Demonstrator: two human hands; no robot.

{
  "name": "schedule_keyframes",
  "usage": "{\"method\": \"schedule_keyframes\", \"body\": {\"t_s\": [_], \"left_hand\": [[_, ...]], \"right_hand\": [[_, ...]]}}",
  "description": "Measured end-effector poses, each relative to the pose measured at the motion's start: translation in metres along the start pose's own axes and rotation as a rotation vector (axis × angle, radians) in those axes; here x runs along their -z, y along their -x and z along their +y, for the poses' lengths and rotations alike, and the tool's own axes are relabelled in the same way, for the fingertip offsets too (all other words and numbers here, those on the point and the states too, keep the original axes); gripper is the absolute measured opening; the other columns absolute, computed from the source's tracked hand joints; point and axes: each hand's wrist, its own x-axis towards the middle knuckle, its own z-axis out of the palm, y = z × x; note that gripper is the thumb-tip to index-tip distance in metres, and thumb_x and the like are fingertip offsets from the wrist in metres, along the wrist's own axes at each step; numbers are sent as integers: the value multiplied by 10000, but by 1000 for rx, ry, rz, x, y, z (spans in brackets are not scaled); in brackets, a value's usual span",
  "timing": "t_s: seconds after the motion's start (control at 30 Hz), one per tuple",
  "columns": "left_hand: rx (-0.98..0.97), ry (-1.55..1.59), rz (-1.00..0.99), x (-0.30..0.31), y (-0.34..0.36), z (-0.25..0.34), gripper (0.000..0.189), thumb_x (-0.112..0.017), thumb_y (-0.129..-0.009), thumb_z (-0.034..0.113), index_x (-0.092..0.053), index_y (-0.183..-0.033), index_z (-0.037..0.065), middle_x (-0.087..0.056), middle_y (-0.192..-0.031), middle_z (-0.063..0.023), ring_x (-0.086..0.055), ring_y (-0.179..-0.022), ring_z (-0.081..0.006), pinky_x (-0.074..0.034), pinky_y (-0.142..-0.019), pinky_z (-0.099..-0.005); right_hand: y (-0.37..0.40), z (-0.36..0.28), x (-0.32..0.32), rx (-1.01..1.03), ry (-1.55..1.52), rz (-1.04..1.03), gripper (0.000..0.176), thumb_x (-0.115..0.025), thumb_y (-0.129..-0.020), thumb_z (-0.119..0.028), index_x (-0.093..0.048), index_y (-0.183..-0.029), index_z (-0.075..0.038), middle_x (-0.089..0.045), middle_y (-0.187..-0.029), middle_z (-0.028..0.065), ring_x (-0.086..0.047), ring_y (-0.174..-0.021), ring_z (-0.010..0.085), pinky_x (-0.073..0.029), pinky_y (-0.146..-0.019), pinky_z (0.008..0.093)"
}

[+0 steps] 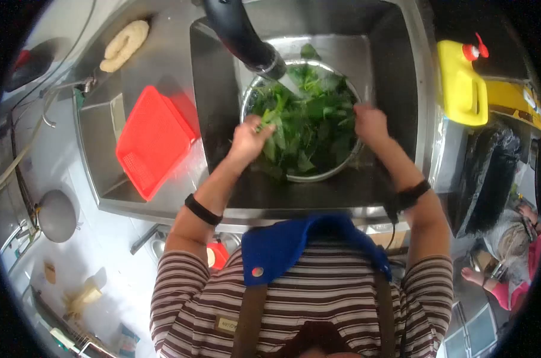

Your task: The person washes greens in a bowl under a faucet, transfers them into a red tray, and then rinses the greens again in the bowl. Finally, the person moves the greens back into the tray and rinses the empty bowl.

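A round metal basin [318, 178] full of leafy greens [303, 128] stands in the dark sink [222, 143]. Water runs onto the leaves from the black faucet [240, 33] above. At the basin's left side my left hand [250, 139] is closed round some green stems and leaves. My right hand [371, 125] is at the basin's right rim, its fingers curled and blurred by motion; what they hold, if anything, cannot be made out.
A red plastic basket [154, 140] lies left of the sink, with a pale coiled sponge or cloth [125, 46] behind it. At the right stands a yellow jug [461, 83] with a red pump. Another person's hand [473, 275] shows at the lower right.
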Motion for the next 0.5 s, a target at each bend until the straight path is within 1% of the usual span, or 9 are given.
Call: {"method": "schedule_keyframes", "body": {"t_s": [0.03, 0.07, 0.1, 0.2, 0.3, 0.33, 0.4, 0.43, 0.5], "left_hand": [[-284, -136, 76, 2, -4, -5, 208, -669, -781, 216, -642, -926, 71, -609, -981, -125, -571, -876, -276, -457, -777, -350], [-365, -368, 54, -1, -6, -8, 185, -668, -777, 214, -647, -902, 79, -575, -1063, -136, -530, -972, -301, -428, -844, -363], [-440, -600, 33, -5, -7, -12, 164, -667, -774, 213, -653, -877, 86, -540, -1144, -147, -489, -1068, -325, -398, -912, -376], [-462, -560, -51, -28, -26, -1, 329, -669, -761, 183, -580, -1063, 88, -403, -1288, -197, -357, -1206, -365, -312, -999, -396], [-74, -262, -162, -43, -76, 12, 601, -652, -769, 146, -361, -1291, 87, -303, -1342, -238, -318, -1239, -360, -297, -1014, -393], [-260, -275, 26, -54, -85, 3, 744, -616, -790, 114, -155, -1373, 76, -395, -1269, -237, -393, -1190, -331, -356, -966, -390], [64, 233, -114, -61, -110, -4, 717, -601, -795, 93, -174, -1372, 77, -449, -1217, -205, -449, -1135, -303, -399, -919, -365], [237, 486, -189, -66, -115, -4, 704, -593, -798, 82, -184, -1371, 78, -476, -1191, -189, -478, -1108, -290, -421, -895, -352], [338, 691, -155, -71, -117, -6, 614, -557, -798, 19, -255, -1331, 68, -527, -1111, -145, -555, -969, -235, -491, -750, -326]], "right_hand": [[-5, 5, 8, 27, 10, -5, 166, -554, -668, -24, -563, -832, -56, -567, -887, 142, -572, -811, 351, -481, -672, 442], [-10, 9, 4, 148, 34, 46, 223, -560, -669, -28, -574, -889, -64, -561, -938, 146, -558, -862, 348, -481, -705, 430], [-15, 12, 0, 269, 58, 96, 279, -567, -670, -32, -585, -946, -72, -555, -988, 150, -544, -912, 344, -482, -738, 418], [-42, -26, 8, 381, 3, -168, 411, -591, -673, -52, -582, -1080, -110, -523, -1127, 167, -506, -1024, 339, -462, -826, 403], [-76, -30, -49, 94, -169, -161, 495, -631, -685, -80, -539, -1166, -150, -408, -1257, 169, -472, -1077, 350, -441, -858, 415], [-87, -33, -57, -7, -323, -222, 513, -643, -683, -92, -533, -1180, -152, -388, -1280, 172, -467, -1089, 346, -436, -866, 409], [-101, -39, -73, -217, -635, -352, 551, -667, -678, -117, -520, -1208, -155, -350, -1327, 180, -456, -1113, 337, -426, -880, 398], [-102, -45, -77, -261, -643, -399, 534, -666, -682, -115, -527, -1197, -139, -383, -1296, 179, -473, -1087, 325, -428, -867, 390], [-105, -55, -80, -344, -651, -489, 501, -662, -689, -112, -542, -1176, -106, -448, -1235, 177, -506, -1034, 301, -433, -839, 374]]}}
